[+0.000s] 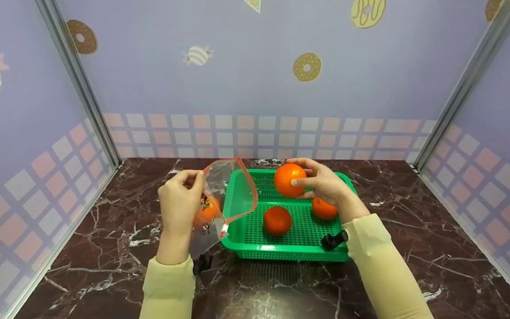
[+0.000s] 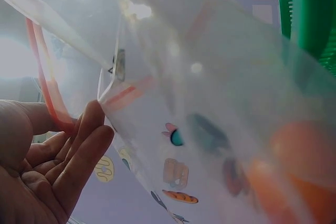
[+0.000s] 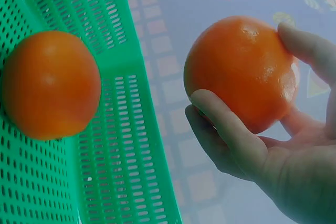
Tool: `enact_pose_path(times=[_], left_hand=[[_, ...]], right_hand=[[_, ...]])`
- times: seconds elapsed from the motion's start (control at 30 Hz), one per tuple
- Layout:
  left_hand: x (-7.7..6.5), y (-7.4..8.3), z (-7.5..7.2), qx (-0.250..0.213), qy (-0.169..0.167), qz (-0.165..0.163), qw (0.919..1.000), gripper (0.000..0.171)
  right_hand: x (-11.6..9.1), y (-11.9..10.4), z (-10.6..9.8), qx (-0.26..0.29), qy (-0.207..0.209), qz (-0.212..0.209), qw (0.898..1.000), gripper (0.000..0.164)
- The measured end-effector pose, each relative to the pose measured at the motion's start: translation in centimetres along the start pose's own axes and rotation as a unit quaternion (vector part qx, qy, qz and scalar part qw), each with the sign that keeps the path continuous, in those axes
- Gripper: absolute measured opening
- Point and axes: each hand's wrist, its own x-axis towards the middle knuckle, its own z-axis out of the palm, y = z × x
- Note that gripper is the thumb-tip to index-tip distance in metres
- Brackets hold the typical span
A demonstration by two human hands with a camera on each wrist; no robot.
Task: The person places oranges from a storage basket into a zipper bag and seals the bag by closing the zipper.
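My left hand (image 1: 179,199) pinches the rim of a clear zip bag (image 1: 239,195) with a red-orange edge, its mouth spread toward the right. Inside the bag, low down, an orange (image 1: 207,210) shows through the printed plastic; the left wrist view shows it blurred (image 2: 299,171). My right hand (image 1: 321,181) grips another orange (image 1: 289,179) between thumb and fingers, raised above the green basket (image 1: 288,253). Two more oranges lie in the basket, one near the middle (image 1: 277,221) and one at the right (image 1: 324,209), partly covered by my right wrist.
The basket stands on a dark marbled table (image 1: 117,248). A purple patterned wall (image 1: 255,88) closes off the back, with side panels left and right joined by metal posts (image 1: 463,84). The bag's mouth overlaps the basket's left rim.
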Motion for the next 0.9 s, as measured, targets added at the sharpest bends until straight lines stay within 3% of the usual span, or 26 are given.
enact_pose_path(times=[0.9], left_hand=[[-0.1,0.0,0.0,0.007,-0.001,0.003,1.0,0.013]], right_hand=[[-1.6,-0.8,1.9,0.087,-0.026,-0.056,0.994,0.069]])
